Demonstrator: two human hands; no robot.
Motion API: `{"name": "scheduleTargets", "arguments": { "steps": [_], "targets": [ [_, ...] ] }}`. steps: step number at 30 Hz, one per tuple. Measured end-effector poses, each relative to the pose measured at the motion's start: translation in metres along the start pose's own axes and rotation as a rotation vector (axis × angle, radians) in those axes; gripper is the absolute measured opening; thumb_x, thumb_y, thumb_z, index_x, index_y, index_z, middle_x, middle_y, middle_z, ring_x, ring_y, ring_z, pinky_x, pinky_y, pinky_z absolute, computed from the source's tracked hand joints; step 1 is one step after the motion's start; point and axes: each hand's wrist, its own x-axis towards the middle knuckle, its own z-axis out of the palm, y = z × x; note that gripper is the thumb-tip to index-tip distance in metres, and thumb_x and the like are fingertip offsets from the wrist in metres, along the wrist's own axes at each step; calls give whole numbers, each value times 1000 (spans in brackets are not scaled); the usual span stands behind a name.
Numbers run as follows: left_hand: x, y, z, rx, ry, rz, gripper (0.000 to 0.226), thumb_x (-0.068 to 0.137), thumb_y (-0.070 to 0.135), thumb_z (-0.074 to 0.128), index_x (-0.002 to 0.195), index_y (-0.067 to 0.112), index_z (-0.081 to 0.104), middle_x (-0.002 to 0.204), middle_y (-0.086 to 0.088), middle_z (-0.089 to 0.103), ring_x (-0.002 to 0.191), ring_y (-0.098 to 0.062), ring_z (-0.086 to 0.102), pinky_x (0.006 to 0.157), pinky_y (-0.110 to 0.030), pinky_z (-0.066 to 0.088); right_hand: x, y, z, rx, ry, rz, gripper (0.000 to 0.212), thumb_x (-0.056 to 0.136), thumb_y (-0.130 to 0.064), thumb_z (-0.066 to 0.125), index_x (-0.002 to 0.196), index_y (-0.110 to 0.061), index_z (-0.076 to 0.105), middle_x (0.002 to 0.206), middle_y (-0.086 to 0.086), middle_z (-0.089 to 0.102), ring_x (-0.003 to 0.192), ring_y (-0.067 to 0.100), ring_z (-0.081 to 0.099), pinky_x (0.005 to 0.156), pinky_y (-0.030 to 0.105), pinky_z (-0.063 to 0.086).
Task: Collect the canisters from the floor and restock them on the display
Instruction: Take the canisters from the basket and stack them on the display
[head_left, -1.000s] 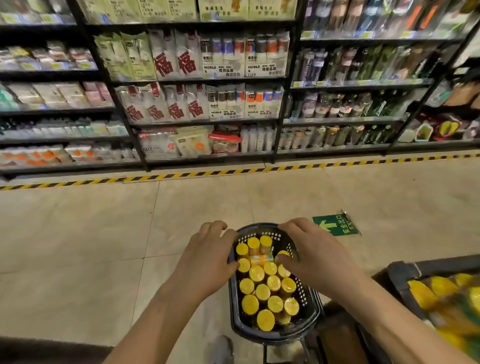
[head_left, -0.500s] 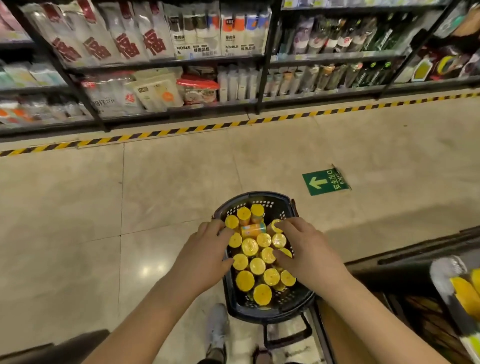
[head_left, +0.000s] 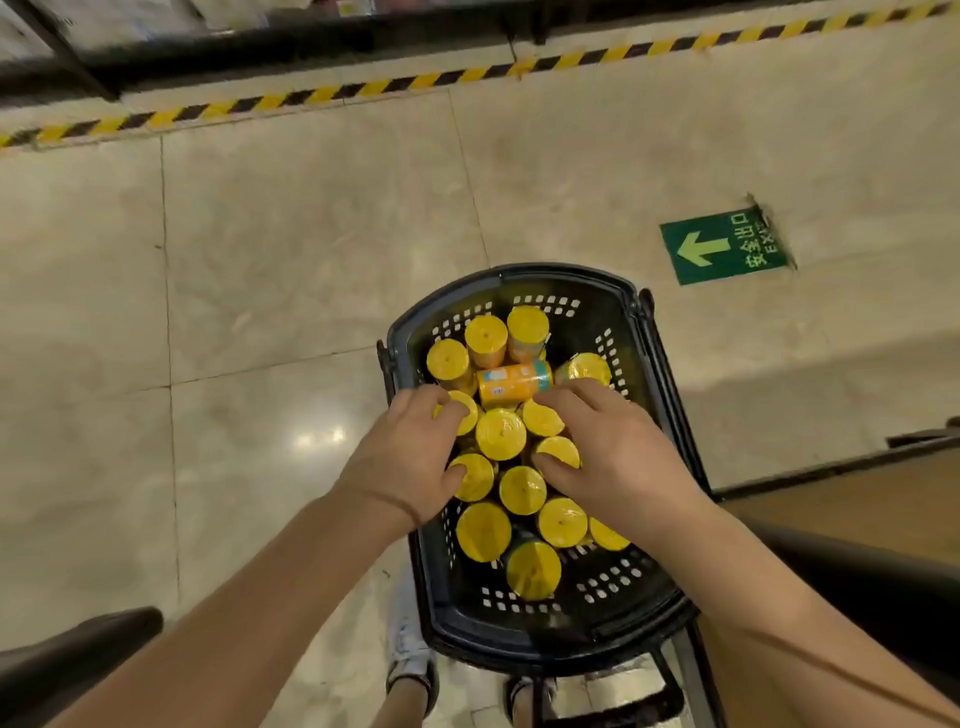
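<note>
1. The yellow-lidded canisters (head_left: 501, 434) stand upright in the black basket (head_left: 639, 332).
2. The left hand (head_left: 410, 462) and right hand (head_left: 618, 457) have the grip closed around several.
3. One lying canister (head_left: 514, 383), axis left-right, is just beyond both, equally near.

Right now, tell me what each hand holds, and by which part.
Both the left hand and right hand grip upright canisters in the basket by their yellow-lidded tops.

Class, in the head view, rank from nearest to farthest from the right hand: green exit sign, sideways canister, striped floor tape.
1. Sideways canister: in the basket, by the right hand.
2. Green exit sign: floor, farther right.
3. Striped floor tape: farthest, at the top.
</note>
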Motion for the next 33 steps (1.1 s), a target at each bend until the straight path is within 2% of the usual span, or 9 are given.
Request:
{"name": "scheduleTargets", "arguments": {
  "steps": [5, 10, 16, 19, 22, 24, 26, 30, 33],
  "targets": [
    [53, -32, 63, 17, 10, 33, 63, 79, 19, 79, 137, 9, 55, 139, -15, 48, 126, -37, 43, 94, -52, 50, 23, 39, 70, 2, -40, 13, 58, 82, -32, 79, 135, -19, 58, 129, 4, 58, 114, 29, 60, 87, 47, 55],
    [92, -50, 101, 121, -53, 74, 68, 77, 8, 76, 140, 13, 51, 144, -12, 42, 127, -35, 42, 90, -48, 52, 32, 60, 107, 33, -53, 38, 63, 82, -33, 79, 139, -23, 54, 129, 3, 57, 112, 29, 60, 86, 48, 54],
    [114, -60, 132, 280, -55, 88, 67, 73, 2, 76, 136, 16, 58, 143, -13, 50, 124, -37, 52, 86, -48, 52, 35, 70, 121, 38, -66, 87, 57, 81, -32, 80, 133, -20, 59, 126, 3, 59, 110, 29, 61, 85, 46, 55],
    [123, -60, 143, 318, -40, 45, 66, 60, -1, 83, 122, 16, 67, 126, -12, 62, 103, -37, 63, 69, -44, 55, 33, 75, 127, 26, -61, 108, 57, 79, -32, 82, 130, -19, 61, 125, 4, 61, 107, 30, 62, 84, 43, 55],
    [130, -63, 149, 322, -4, 23, 66, 57, -4, 82, 119, 15, 67, 121, -11, 62, 95, -35, 63, 56, -39, 51, 35, 79, 132, 8, -56, 98, 58, 77, -33, 83, 130, -18, 62, 124, 5, 62, 107, 30, 63, 81, 42, 55],
    [131, -62, 147, 288, 37, 17, 68, 54, -3, 83, 117, 14, 67, 116, -10, 63, 93, -35, 62, 51, -36, 50, 38, 82, 133, 6, -67, 92, 59, 80, -33, 80, 133, -18, 59, 126, 5, 60, 112, 30, 60, 85, 44, 54],
    [126, -59, 138, 244, 85, 8, 70, 55, 5, 85, 121, 16, 64, 117, -8, 61, 97, -33, 61, 57, -37, 51, 41, 84, 135, -1, -85, 96, 60, 82, -33, 78, 136, -19, 56, 129, 5, 58, 115, 30, 58, 89, 45, 52],
    [99, -48, 111, 48, 154, -65, 73, 70, 24, 82, 137, 25, 53, 129, -2, 54, 116, -29, 51, 80, -42, 51, 48, 83, 140, -22, -143, 93, 69, 81, -29, 79, 142, -19, 49, 135, 6, 52, 122, 30, 53, 97, 44, 48],
    [77, -44, 93, -164, 251, -164, 78, 72, 31, 82, 142, 29, 47, 134, 4, 51, 124, -21, 43, 93, -36, 43, 58, 83, 148, -81, -222, 65, 78, 82, -23, 77, 149, -20, 37, 147, 6, 40, 134, 29, 40, 110, 40, 38]
  ]
}}
